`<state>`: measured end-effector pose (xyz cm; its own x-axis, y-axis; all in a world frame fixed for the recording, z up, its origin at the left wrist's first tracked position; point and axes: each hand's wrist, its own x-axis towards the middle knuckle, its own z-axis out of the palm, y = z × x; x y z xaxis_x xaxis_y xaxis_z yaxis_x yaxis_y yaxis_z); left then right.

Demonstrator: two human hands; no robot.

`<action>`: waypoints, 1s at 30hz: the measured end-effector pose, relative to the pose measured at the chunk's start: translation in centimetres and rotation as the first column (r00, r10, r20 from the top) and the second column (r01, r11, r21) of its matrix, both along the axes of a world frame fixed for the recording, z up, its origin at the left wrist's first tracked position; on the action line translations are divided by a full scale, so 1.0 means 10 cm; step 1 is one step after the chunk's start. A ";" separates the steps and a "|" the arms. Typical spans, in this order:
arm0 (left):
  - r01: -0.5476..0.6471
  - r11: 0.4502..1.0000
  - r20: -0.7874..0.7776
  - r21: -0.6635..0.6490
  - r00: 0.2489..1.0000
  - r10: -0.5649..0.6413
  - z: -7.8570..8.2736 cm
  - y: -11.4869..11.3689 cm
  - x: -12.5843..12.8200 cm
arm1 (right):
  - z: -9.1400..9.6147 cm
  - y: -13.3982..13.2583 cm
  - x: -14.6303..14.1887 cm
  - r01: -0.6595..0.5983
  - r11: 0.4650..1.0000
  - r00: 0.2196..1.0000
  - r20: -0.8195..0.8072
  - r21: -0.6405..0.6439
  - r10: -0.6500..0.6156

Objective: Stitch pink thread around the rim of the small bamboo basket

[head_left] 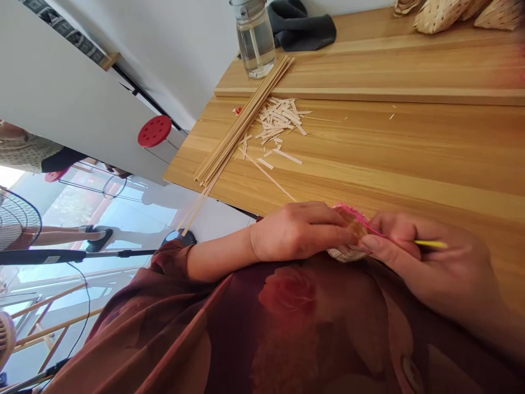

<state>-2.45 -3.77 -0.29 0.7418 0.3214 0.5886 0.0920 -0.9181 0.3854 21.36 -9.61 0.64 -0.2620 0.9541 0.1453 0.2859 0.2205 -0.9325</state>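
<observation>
My left hand (299, 230) is closed around a small woven piece (348, 253) with a pink edge, held at the near edge of the wooden table (410, 158). My right hand (435, 262) pinches the same piece from the right, and a thin yellow strip (430, 244) runs through its fingers. Most of the woven piece is hidden between the two hands. Both hands rest just above my lap, which is covered by dark red flowered cloth.
A bundle of long thin strips (241, 123) lies slantwise on the table beside a pile of short offcuts (279, 117). A clear bottle (256, 38) and dark cloth (301, 24) stand at the back. Woven items (443, 13) sit at the far right. A red stool (155, 131) and a fan (16, 219) are on the floor.
</observation>
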 end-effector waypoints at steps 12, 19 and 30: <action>-0.063 0.768 -0.195 -0.638 0.977 -0.082 0.28 0.05 0.09 | 0.00 0.15 -0.02 0.003 0.826 0.984 -0.146 -0.563 -0.103; -0.060 0.667 -0.213 -0.743 0.965 -0.150 0.22 0.14 0.15 | -0.03 0.24 -0.09 -0.064 0.847 0.956 -0.277 -0.528 -0.101; -0.275 0.705 -0.277 -0.654 0.954 0.115 0.18 0.11 0.29 | 0.36 0.17 -0.19 -0.088 0.996 0.936 0.340 -0.016 0.088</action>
